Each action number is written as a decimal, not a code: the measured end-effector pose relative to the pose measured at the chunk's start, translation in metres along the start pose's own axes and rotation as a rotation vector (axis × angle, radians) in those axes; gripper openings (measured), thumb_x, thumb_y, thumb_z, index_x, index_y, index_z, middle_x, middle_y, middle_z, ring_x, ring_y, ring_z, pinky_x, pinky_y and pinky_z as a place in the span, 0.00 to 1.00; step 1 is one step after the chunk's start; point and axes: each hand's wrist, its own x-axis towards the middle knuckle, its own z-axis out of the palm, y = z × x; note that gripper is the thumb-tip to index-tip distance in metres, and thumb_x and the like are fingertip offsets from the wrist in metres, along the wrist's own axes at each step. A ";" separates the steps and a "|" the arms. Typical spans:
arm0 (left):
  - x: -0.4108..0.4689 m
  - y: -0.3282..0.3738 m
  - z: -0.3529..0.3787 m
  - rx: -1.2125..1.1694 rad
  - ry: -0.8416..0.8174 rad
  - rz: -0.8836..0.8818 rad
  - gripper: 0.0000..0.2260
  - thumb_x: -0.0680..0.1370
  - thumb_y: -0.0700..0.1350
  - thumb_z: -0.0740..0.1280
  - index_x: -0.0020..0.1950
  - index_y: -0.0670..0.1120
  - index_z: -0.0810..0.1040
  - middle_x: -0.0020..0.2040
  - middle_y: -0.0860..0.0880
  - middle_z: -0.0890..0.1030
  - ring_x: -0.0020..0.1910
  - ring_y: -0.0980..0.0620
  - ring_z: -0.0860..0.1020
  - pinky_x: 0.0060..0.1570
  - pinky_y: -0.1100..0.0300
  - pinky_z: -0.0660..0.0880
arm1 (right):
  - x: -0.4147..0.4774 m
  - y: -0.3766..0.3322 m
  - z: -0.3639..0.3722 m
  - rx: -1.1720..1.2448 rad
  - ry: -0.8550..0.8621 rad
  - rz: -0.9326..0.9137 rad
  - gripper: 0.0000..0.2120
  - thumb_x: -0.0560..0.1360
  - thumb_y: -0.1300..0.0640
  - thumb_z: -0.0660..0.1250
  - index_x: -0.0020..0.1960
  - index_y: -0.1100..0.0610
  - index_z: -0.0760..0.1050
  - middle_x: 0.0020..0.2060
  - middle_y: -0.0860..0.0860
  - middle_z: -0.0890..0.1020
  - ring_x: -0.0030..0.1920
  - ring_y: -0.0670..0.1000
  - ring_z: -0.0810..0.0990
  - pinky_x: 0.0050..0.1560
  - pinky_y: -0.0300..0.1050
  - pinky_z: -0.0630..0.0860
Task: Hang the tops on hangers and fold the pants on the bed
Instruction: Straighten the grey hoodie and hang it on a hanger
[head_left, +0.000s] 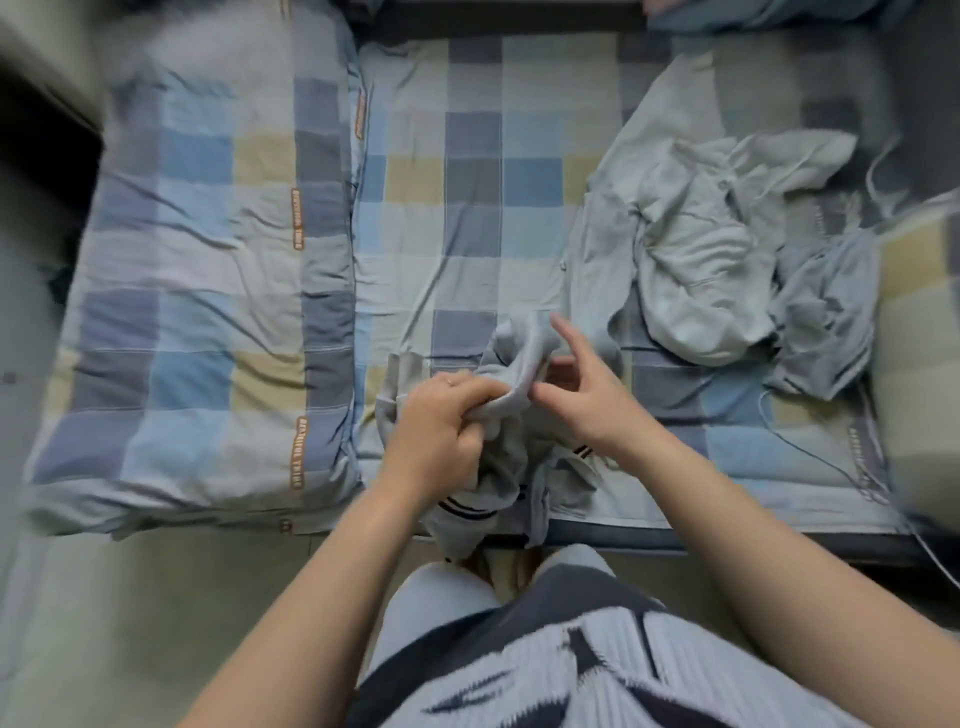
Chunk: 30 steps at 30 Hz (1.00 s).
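We look down at the near edge of a bed (467, 208) covered in a blue, grey and yellow checked sheet. Our left hand (441, 415) is curled tight around a bunched fold of a grey garment (514, 353). Our right hand (582, 395) is beside it, just to the right, fingers spread and mostly straight. Its thumb is against the cloth, but it does not clearly grip anything.

The garment lies crumpled at the near middle of the bed. Part of it droops over the edge, where a ribbed cuff with dark stripes (462, 506) shows. It is too bunched to tell whether it is a top or pants.

It looks like soft, light knit, limp and not slippery. It would likely sag wherever it is unsupported, so the seams, shoulders or waistband look like the best places to hold.

A heap of pale clothes (701, 270) lies to the far right, and a folded quilt (197, 260) to the left.
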 end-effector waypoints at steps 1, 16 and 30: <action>-0.002 0.016 -0.014 0.025 0.000 0.049 0.20 0.67 0.35 0.59 0.52 0.45 0.86 0.42 0.47 0.79 0.44 0.43 0.77 0.46 0.46 0.74 | -0.012 -0.017 -0.009 -0.143 -0.004 -0.105 0.42 0.75 0.58 0.73 0.77 0.33 0.53 0.71 0.54 0.69 0.72 0.52 0.68 0.72 0.50 0.66; 0.022 0.201 -0.196 0.120 0.304 0.592 0.19 0.65 0.28 0.59 0.47 0.42 0.84 0.41 0.47 0.74 0.41 0.53 0.74 0.44 0.64 0.68 | -0.092 -0.238 -0.051 -0.277 -0.086 -0.897 0.10 0.71 0.71 0.73 0.39 0.60 0.75 0.32 0.45 0.72 0.33 0.42 0.69 0.35 0.38 0.67; 0.048 0.329 -0.387 0.401 0.472 0.767 0.06 0.74 0.36 0.72 0.42 0.46 0.79 0.34 0.55 0.76 0.34 0.60 0.72 0.37 0.64 0.67 | -0.157 -0.433 -0.062 -0.062 0.076 -1.089 0.20 0.63 0.53 0.79 0.41 0.67 0.76 0.39 0.55 0.81 0.42 0.52 0.80 0.46 0.47 0.79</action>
